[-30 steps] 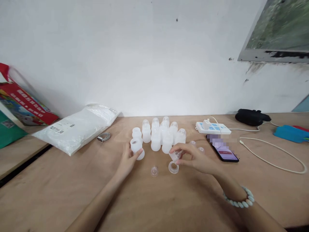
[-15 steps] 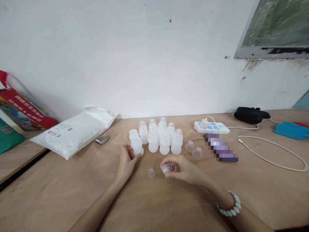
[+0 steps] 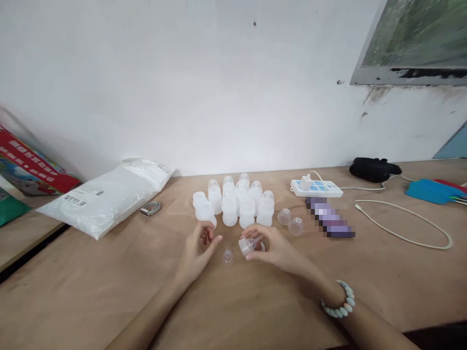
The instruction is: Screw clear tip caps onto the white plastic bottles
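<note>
My right hand (image 3: 272, 248) pinches a clear baby bottle nipple with its ring (image 3: 247, 246), tilted with the ring side toward the left. My left hand (image 3: 200, 250) is empty, thumb and fingers apart, just in front of an uncapped white bottle (image 3: 205, 214). Another small clear nipple piece (image 3: 228, 256) lies on the table between my hands. Behind them stand several milky white baby bottles (image 3: 247, 214) in a cluster, many with clear domed caps. Two loose clear domed caps (image 3: 285, 217) rest to the right of the cluster.
On the left lie a white plastic package (image 3: 105, 197) and a watch-like band (image 3: 150, 209). A power strip (image 3: 316, 188), a blurred-out phone (image 3: 330, 217), a white cable (image 3: 404, 240), a black case (image 3: 375, 170) and a blue object (image 3: 428, 191) are on the right.
My left hand has drawn back from the uncapped bottle toward the right. The nipple in my right hand has turned, its tip now showing more. The view has shifted slightly.
</note>
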### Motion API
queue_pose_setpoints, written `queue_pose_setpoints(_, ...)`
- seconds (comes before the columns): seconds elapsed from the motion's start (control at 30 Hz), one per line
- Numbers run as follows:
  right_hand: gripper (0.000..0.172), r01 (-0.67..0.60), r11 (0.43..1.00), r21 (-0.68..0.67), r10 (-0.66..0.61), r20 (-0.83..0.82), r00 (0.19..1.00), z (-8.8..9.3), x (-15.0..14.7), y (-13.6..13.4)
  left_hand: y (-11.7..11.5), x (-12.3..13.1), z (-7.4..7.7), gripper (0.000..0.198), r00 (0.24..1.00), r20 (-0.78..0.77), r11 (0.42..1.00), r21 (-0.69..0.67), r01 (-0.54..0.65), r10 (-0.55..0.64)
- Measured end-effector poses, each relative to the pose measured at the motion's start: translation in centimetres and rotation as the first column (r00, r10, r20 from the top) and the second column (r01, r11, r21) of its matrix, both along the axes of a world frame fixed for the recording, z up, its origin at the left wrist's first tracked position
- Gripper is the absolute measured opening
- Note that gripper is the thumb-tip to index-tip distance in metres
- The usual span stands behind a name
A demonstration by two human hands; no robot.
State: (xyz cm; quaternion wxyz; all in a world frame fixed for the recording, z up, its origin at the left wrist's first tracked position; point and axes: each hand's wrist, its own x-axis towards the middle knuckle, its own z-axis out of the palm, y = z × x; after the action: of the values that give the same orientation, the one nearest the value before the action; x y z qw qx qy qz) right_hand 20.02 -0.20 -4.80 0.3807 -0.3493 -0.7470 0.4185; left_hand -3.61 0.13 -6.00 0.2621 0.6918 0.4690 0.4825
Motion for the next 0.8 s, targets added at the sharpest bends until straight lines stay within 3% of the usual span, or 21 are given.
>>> queue_pose_setpoints(0.17, 0.032, 0.073, 0.997, -0.019, -0.075, -0.173, 0.982, 0.0, -1.4, -0.8, -2.2, 1.5, 1.1, 0.019, 0.964, -0.095, 0.969, 0.003, 0.248, -0.247)
queue_pose_setpoints(0.3, 0.034, 0.144, 0.989, 0.029, -0.133, -0.232, 0.964, -0.2, -2.4, -1.5, -2.9, 2.4, 1.2, 0.032, 0.932, 0.051, 0.928, -0.094, 0.361, -0.358)
queue_pose_setpoints(0.47, 0.026, 0.158, 0.976, 0.148, -0.122, -0.227, 0.966, -0.5, -2.9, -1.7, -2.3, 2.7, 1.0, 0.039, 0.879, 0.317, 0.881, -0.2, 0.429, -0.356)
queue_pose_setpoints(0.6, 0.011, 0.143, 0.97, 0.198, -0.098, -0.222, 0.97, -0.6, -2.8, -1.8, -1.8, 2.4, 0.7, 0.04, 0.833, 0.446, 0.842, -0.261, 0.472, -0.328)
queue_pose_setpoints(0.8, 0.009, 0.176, 0.945, 0.277, -0.114, -0.224, 0.968, -0.8, -2.8, -1.6, -1.7, 2.4, -0.2, 0.035, 0.699, 0.646, 0.77, -0.263, 0.581, -0.307)
